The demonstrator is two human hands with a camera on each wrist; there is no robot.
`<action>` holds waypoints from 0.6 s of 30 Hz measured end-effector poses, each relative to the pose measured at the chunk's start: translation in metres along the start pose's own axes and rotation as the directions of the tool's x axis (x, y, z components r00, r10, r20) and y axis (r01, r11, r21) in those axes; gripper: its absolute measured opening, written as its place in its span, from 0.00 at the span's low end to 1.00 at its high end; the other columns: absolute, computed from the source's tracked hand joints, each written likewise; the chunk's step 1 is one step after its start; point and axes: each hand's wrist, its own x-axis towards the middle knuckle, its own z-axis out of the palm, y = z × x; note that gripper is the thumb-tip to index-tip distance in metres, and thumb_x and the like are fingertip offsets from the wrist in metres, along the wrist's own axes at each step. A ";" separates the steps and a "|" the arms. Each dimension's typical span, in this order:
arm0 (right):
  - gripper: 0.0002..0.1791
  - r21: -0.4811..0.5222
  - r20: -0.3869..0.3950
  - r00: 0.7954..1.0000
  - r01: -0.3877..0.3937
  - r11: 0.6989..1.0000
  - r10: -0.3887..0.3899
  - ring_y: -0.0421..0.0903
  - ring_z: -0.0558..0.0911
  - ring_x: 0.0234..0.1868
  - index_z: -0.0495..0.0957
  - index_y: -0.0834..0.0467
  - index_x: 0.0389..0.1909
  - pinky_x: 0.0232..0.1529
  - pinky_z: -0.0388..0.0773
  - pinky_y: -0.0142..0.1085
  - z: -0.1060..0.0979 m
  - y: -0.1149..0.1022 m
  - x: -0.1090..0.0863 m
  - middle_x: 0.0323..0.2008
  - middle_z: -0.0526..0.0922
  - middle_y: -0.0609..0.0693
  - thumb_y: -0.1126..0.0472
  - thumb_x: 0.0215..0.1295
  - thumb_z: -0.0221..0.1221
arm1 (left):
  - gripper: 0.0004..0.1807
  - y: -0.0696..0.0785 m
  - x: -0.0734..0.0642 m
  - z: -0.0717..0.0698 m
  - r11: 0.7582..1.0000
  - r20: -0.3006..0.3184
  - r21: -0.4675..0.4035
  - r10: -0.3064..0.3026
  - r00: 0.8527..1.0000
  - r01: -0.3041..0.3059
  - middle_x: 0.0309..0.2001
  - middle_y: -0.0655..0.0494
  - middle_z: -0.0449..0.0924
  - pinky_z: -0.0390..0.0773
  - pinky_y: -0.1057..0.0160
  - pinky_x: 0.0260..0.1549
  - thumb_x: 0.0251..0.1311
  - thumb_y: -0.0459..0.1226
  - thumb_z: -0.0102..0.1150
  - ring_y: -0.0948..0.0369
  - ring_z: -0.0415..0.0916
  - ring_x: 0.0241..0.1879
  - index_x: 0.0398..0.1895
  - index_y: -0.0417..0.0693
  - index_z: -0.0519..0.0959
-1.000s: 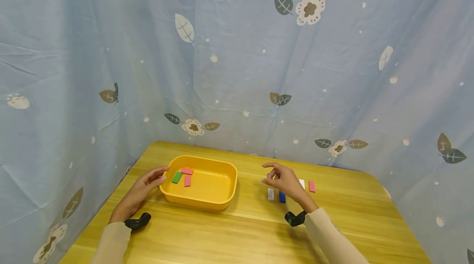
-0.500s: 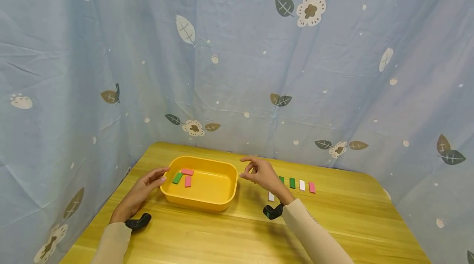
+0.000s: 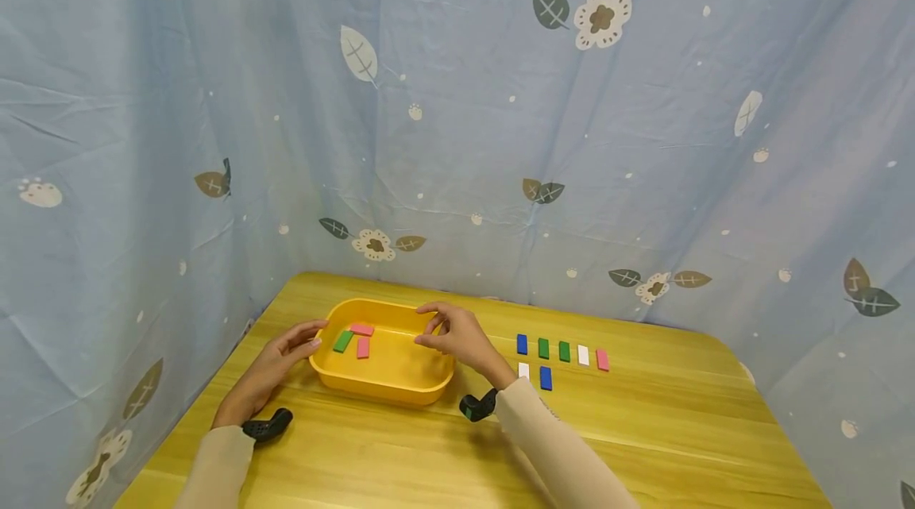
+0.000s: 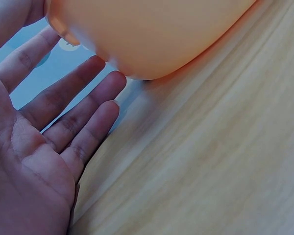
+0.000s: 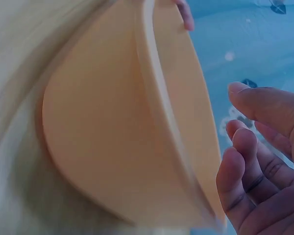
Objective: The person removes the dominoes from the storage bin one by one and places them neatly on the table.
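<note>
Yellow tray sits at your 11 o'clock on the surface. Your left hand rests its fingertips at the tray's 9 o'clock rim, fingers long, no firm grip evident. Your right hand is over the tray's 3 o'clock end, thumb and index apart, no block showing between; rim contact, can't tell.

Risks. Your right sleeve lies close to the near white block; a low swing could drag it askew. The left brace looks light, so a rim bump from your right could slide the tray. The tray's green block seems to touch the far pink block; nudging one could shove the other.

Count. Tray, one. Inside: one green, two pink, including the near pink block. Far row, from 9 o'clock: blue block, first green block, second green block, far white block, end pink block. Near row: white, plus near blue block. Seven out, three in; ten visible.
</note>
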 end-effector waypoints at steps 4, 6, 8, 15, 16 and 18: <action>0.28 0.065 0.019 1.000 -0.023 0.998 0.022 0.59 0.82 0.28 0.79 0.51 0.64 0.32 0.85 0.51 0.014 -0.008 0.007 0.35 0.85 0.44 0.55 0.64 0.73 | 0.31 0.000 0.000 0.000 1.000 0.001 -0.003 -0.002 1.000 0.002 0.76 0.45 0.60 0.65 0.80 0.56 0.77 0.48 0.55 0.60 0.59 0.70 0.77 0.48 0.66; 0.27 0.097 0.035 0.999 -0.036 0.995 0.033 0.64 0.82 0.31 0.79 0.49 0.64 0.35 0.84 0.55 0.021 -0.012 0.010 0.36 0.85 0.44 0.55 0.64 0.73 | 0.31 0.001 0.000 0.000 1.000 0.001 -0.008 0.000 1.000 0.000 0.76 0.45 0.60 0.65 0.80 0.56 0.77 0.48 0.55 0.63 0.60 0.70 0.77 0.48 0.66; 0.28 0.110 0.048 0.998 -0.046 0.993 0.041 0.66 0.82 0.32 0.79 0.49 0.64 0.35 0.84 0.56 0.029 -0.014 0.013 0.35 0.85 0.45 0.56 0.63 0.73 | 0.31 0.001 0.000 0.000 1.000 0.001 -0.012 0.000 1.000 0.000 0.76 0.45 0.60 0.65 0.80 0.56 0.77 0.48 0.55 0.66 0.60 0.69 0.77 0.48 0.66; 0.29 0.159 0.091 0.991 -0.107 0.981 0.094 0.65 0.83 0.31 0.78 0.53 0.65 0.31 0.84 0.50 0.056 -0.012 0.022 0.34 0.84 0.47 0.57 0.63 0.73 | 0.31 0.001 -0.001 0.000 1.000 0.000 -0.009 -0.001 1.000 0.001 0.76 0.45 0.60 0.65 0.80 0.56 0.77 0.48 0.55 0.61 0.60 0.70 0.77 0.48 0.66; 0.30 0.184 0.095 0.990 -0.120 0.976 0.104 0.65 0.83 0.32 0.78 0.55 0.65 0.32 0.84 0.50 0.059 -0.012 0.023 0.34 0.84 0.47 0.57 0.63 0.73 | 0.31 0.001 -0.001 0.000 1.000 0.000 -0.007 -0.002 1.000 0.002 0.76 0.45 0.60 0.66 0.80 0.56 0.77 0.48 0.55 0.61 0.60 0.70 0.77 0.48 0.66; 0.30 0.232 0.106 0.987 -0.143 0.962 0.121 0.66 0.83 0.33 0.77 0.58 0.66 0.33 0.84 0.50 0.064 -0.012 0.026 0.35 0.84 0.49 0.59 0.63 0.73 | 0.30 0.001 -0.001 0.000 1.000 0.003 -0.002 -0.004 1.000 0.004 0.76 0.45 0.60 0.66 0.80 0.56 0.77 0.48 0.55 0.62 0.60 0.70 0.77 0.48 0.66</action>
